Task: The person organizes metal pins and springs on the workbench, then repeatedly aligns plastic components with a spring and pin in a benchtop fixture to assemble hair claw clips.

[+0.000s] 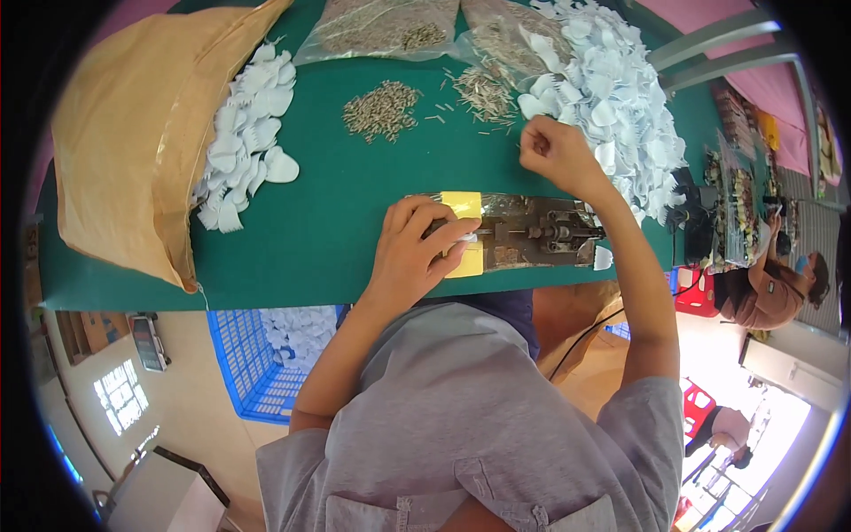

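A metal jig (541, 232) lies along the table's near edge, with yellow tape (462, 259) wrapped over its left part. My left hand (417, 244) curls over that taped end, its fingers closed around a small white plastic piece (468, 238), mostly hidden. A dark knob-like part (434, 228) shows between the same fingers. Farther right, my right hand (558, 155) is raised with the fingers curled in a pinch. Whatever it holds, if anything, cannot be seen. Beside it spreads a large heap of white comb-toothed plastic pieces (625, 111).
Small metal parts lie in two piles, a left one (383, 111) and a right one (484, 94), before clear bags (377, 27). A brown sack (133, 142) spills white pieces (232, 146). A blue crate (244, 355) stands below. Two people (769, 288) are at right.
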`<state>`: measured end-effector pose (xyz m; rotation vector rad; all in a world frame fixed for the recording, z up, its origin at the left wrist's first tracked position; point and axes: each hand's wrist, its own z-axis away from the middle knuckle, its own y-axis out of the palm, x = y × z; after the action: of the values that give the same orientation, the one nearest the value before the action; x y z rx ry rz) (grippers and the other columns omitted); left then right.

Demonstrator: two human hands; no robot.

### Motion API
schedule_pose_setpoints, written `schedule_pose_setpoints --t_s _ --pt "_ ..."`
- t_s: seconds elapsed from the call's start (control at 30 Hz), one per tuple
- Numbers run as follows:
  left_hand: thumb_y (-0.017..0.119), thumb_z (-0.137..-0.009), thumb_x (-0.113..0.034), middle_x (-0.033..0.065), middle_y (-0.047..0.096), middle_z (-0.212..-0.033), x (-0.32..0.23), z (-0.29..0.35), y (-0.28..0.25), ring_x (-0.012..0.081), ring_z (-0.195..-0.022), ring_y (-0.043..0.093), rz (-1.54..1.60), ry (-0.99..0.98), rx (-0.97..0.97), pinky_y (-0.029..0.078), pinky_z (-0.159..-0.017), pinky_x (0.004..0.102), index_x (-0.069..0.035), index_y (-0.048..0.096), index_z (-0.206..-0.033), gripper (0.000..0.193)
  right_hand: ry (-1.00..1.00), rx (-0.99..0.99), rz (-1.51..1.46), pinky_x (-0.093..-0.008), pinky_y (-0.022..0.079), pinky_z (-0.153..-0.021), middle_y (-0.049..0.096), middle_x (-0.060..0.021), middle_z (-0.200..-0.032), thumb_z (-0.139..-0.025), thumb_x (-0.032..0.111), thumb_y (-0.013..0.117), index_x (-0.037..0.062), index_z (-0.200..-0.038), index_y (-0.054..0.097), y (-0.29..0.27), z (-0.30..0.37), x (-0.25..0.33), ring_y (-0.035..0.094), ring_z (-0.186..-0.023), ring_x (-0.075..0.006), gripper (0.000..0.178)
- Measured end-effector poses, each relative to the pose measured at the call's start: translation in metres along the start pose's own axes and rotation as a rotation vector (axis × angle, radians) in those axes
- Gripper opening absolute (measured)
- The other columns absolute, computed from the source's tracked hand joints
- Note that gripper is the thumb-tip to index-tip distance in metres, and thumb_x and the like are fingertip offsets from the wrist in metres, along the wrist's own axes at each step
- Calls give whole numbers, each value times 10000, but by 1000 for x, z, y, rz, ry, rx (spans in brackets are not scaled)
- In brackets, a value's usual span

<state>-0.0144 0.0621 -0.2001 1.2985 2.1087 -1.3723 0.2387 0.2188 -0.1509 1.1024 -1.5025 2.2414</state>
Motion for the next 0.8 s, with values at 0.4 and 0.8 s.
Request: schedule_pose_setpoints --t_s 0.4,0.8 --pt "801 -786 -105 7 634 -1071 2 2 6 260 -1128 563 30 -60 -6 467 -956 426 -204 761 -1142 372 -323 -279 -64 -333 470 -800 728 -25 -887 -815 43 816 79 -947 770 60 90 65 630 -835 -186 144" --pt "815 -726 -59 28 669 -1082 3 2 5 268 -1076 593 12 -33 -17 502 -920 399 -144 760 -1152 437 -384 -498 113 -363 441 -817 718 -8 -972 -766 68 842 98 -907 779 84 95 60 622 -901 -225 157"
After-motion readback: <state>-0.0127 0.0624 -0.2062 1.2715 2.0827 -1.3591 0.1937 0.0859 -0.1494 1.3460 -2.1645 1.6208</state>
